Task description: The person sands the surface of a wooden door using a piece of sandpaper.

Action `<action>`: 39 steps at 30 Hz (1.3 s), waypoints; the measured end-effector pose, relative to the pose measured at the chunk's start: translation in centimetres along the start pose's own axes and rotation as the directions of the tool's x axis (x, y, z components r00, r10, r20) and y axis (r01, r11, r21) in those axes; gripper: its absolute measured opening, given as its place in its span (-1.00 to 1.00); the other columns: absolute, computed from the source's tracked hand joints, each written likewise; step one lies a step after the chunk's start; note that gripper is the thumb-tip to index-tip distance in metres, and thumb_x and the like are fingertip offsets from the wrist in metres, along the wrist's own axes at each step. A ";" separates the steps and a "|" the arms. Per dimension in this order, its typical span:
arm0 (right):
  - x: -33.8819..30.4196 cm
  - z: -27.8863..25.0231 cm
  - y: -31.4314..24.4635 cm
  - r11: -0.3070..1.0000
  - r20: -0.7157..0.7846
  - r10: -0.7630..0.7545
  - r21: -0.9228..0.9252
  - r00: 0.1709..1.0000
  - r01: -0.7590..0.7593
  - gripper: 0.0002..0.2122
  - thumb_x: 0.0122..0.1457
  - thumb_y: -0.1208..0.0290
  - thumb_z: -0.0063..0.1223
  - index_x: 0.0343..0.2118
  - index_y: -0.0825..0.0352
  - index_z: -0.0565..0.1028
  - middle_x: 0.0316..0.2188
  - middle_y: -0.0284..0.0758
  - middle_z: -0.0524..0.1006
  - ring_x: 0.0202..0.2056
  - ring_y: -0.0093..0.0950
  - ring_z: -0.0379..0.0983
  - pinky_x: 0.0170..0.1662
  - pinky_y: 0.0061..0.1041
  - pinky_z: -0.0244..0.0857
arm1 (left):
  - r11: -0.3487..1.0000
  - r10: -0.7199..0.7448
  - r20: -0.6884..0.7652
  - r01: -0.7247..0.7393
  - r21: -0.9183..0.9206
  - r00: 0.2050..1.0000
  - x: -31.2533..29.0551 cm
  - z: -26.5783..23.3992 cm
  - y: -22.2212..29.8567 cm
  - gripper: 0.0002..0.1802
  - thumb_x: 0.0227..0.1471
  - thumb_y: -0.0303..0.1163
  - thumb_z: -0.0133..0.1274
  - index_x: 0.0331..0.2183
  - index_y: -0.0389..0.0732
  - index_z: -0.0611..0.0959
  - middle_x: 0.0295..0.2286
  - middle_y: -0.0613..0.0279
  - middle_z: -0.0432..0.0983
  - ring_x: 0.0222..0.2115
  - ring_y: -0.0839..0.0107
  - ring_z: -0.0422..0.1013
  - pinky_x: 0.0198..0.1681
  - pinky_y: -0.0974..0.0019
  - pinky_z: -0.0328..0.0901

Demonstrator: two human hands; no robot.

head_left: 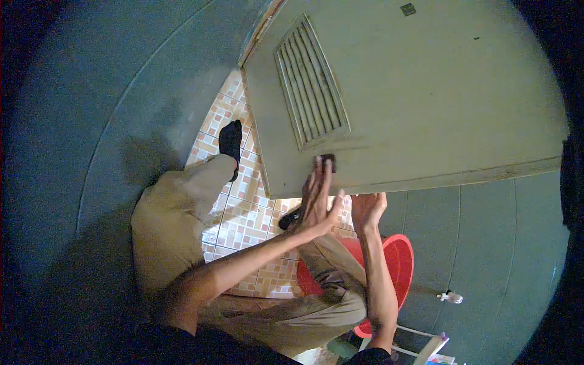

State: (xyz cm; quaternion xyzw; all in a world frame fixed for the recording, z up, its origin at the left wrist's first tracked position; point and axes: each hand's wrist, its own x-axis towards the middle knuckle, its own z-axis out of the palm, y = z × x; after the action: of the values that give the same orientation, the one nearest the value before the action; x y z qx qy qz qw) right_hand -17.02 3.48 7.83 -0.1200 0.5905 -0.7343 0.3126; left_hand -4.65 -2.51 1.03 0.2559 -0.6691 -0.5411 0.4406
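Observation:
A pale, cream-coloured door (438,91) with a louvred vent (311,85) fills the upper right. My left hand (315,201) reaches up to its face just below the vent. Its fingers are stretched together over a small dark pad (328,162), pressing it against the door. The pad's kind is not clear. Faint dark smudges mark the surface beside it. My right hand (368,212) grips the door's edge to the right of my left hand, its fingertips hidden behind the door.
A red plastic tub (401,261) stands behind my right forearm. Grey-green walls close in at left and right, with a small tap (450,297) on the right one. My dark-socked foot (230,143) rests on the patterned tile floor (243,210). A white rack (429,350) is at lower right.

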 end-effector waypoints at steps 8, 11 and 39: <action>-0.4 -0.1 -0.3 0.997 0.108 0.067 0.019 0.992 -0.070 -0.51 0.37 0.02 -0.20 0.13 0.33 0.42 0.15 -0.26 0.45 0.18 -0.32 0.32 0.30 -0.27 0.11 | 0.999 0.022 0.081 -0.019 -0.038 0.996 0.2 -0.2 3.2 -0.05 0.30 0.02 -0.15 0.39 -0.36 -0.16 0.37 -0.43 -0.41 0.39 -0.29 -0.32 0.40 -0.24 -0.29; -0.5 -0.6 -0.3 0.997 0.142 0.073 0.020 0.987 -0.077 -0.51 0.38 0.02 -0.24 0.12 0.33 0.43 0.13 -0.26 0.46 0.16 -0.32 0.34 0.29 -0.29 0.13 | 0.989 0.143 0.138 -0.138 -0.044 0.980 0.4 -0.7 5.4 -0.04 0.29 -0.01 -0.11 0.39 -0.35 -0.16 0.37 -0.40 -0.41 0.40 -0.28 -0.30 0.39 -0.27 -0.27; 0.4 -1.1 0.4 0.996 0.092 0.082 0.030 0.992 -0.085 -0.50 0.33 0.03 -0.07 0.20 0.27 0.37 0.16 -0.29 0.43 0.17 -0.28 0.35 0.27 -0.15 0.19 | 0.996 0.090 0.070 -0.091 0.024 0.994 -0.1 -0.6 0.2 -0.09 0.28 -0.14 -0.10 0.39 -0.36 -0.13 0.37 -0.40 -0.38 0.39 -0.30 -0.26 0.40 -0.20 -0.26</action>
State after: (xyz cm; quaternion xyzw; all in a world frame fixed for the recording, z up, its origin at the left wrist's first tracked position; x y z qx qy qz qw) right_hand -17.80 4.01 7.05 -0.1230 0.5676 -0.7242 0.3718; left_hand -4.06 -2.72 1.23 0.2125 -0.7020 -0.5200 0.4377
